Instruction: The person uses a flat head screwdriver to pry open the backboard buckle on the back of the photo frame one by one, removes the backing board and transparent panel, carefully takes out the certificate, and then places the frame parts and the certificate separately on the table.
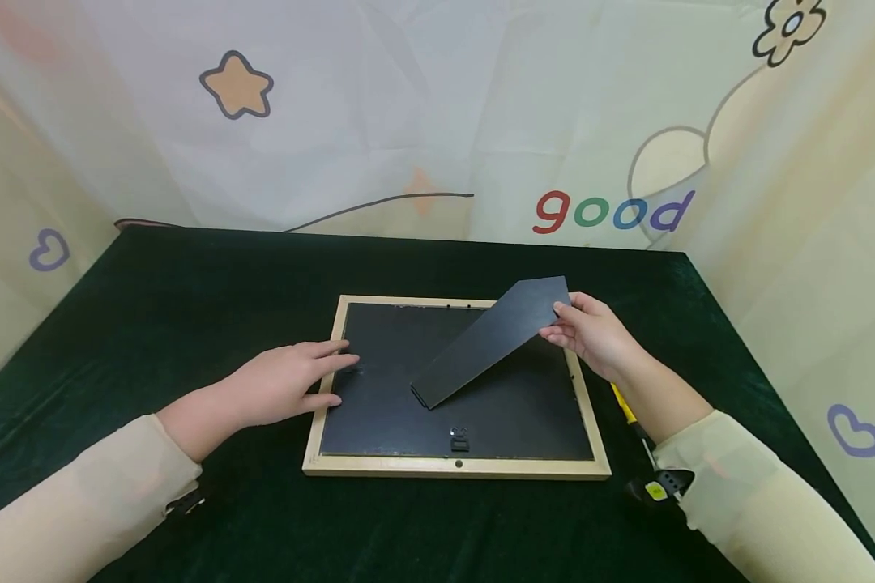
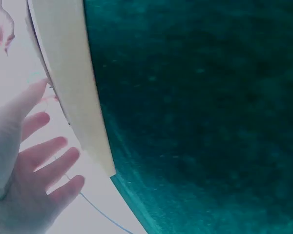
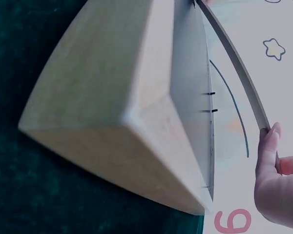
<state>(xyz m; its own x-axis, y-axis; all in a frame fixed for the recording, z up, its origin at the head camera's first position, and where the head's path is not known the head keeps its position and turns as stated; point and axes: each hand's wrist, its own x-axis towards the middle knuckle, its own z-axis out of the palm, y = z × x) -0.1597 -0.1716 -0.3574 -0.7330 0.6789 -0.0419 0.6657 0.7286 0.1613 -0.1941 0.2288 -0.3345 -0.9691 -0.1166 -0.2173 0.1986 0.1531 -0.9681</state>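
A picture frame (image 1: 457,467) with a pale wooden rim lies on the table, its black backing board (image 1: 386,348) facing up. Pinched at its wide end between the thumb and fingers of my right hand (image 1: 591,334) is the black easel stand (image 1: 492,340), tilted up off the backing. The stand's narrow end meets the board near the middle. My left hand (image 1: 284,383) lies over the frame's left edge with fingers spread and nearly straight. In the right wrist view the stand (image 3: 241,73) shows edge-on, apart from the frame's wooden corner (image 3: 127,117).
A tool with a yellow part (image 1: 624,403) lies right of the frame, partly hidden by the right forearm. Dark green cloth (image 1: 211,308) covers the table. A printed curtain (image 1: 379,105) hangs behind and on both sides.
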